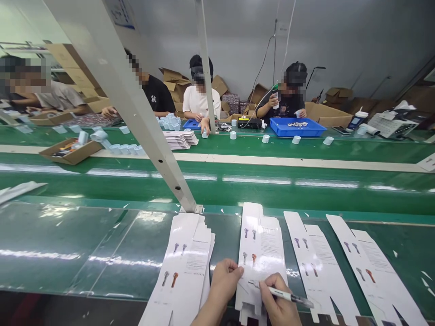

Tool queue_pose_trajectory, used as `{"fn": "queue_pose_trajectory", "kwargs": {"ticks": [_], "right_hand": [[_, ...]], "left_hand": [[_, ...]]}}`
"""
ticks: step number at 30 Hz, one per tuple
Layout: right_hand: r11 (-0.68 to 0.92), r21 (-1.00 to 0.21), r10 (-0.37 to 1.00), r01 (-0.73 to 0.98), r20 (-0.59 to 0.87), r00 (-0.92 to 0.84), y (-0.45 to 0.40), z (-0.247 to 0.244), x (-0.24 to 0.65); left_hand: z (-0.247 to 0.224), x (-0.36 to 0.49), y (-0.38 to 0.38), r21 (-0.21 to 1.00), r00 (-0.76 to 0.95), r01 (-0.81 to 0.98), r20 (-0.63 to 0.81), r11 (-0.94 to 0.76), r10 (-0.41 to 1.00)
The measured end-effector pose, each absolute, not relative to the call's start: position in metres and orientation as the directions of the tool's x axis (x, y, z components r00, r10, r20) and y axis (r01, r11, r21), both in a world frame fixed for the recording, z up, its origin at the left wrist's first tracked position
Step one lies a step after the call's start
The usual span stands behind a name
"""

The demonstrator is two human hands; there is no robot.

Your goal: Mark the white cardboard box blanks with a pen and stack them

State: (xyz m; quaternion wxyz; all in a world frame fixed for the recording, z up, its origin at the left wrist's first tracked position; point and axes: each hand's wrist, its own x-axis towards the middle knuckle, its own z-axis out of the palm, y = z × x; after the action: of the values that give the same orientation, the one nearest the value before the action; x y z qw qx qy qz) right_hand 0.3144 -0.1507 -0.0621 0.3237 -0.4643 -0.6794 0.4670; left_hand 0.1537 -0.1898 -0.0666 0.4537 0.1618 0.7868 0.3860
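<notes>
A stack of flat white printed carton blanks [261,244] lies in front of me on the green table. My left hand [226,278] is closed, thumb and fingers together at the stack's left edge; what it pinches, if anything, is too small to tell. My right hand [278,303] grips a white pen-like tool [280,294], its thin tip pointing left over the lower part of the top blank. A thicker pile of blanks [185,262] lies to the left. Two more flat blanks, one nearer [317,258] and one farther right [374,267], lie on the right.
A slanted metal post [146,136] stands on the table's far edge. Beyond the green belt [217,188], several people work among light blue cups [233,135], a blue tray [297,131] and a cardboard tray of parts [73,156]. White paper scraps dot the table.
</notes>
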Motion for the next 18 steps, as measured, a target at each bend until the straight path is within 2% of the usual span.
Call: {"fn": "queue_pose_trajectory", "kwargs": {"ticks": [8, 11, 15, 16, 18], "right_hand": [[0.056, -0.93, 0.901, 0.364, -0.11, -0.419, -0.153, -0.063, 0.306], [-0.009, -0.958, 0.94, 0.286, -0.106, -0.323, -0.146, -0.058, 0.314], [-0.246, -0.961, 0.961, 0.126, -0.259, -0.097, -0.121, -0.048, 0.327], [-0.257, -0.957, 0.961, 0.133, -0.268, -0.071, -0.113, -0.046, 0.327], [-0.176, -0.961, 0.977, 0.215, -0.198, -0.082, -0.101, -0.043, 0.323]], "left_hand": [[-0.062, 0.156, -0.19, 0.762, -0.511, -0.163, -0.608, 0.627, 0.607], [-0.053, 0.155, -0.19, 0.771, -0.503, -0.188, -0.608, 0.608, 0.615], [-0.03, 0.127, -0.218, 0.815, -0.532, -0.22, -0.561, 0.536, 0.634], [-0.023, 0.114, -0.231, 0.825, -0.537, -0.241, -0.552, 0.512, 0.637], [-0.015, 0.085, -0.264, 0.817, -0.537, -0.306, -0.573, 0.489, 0.619]]}}
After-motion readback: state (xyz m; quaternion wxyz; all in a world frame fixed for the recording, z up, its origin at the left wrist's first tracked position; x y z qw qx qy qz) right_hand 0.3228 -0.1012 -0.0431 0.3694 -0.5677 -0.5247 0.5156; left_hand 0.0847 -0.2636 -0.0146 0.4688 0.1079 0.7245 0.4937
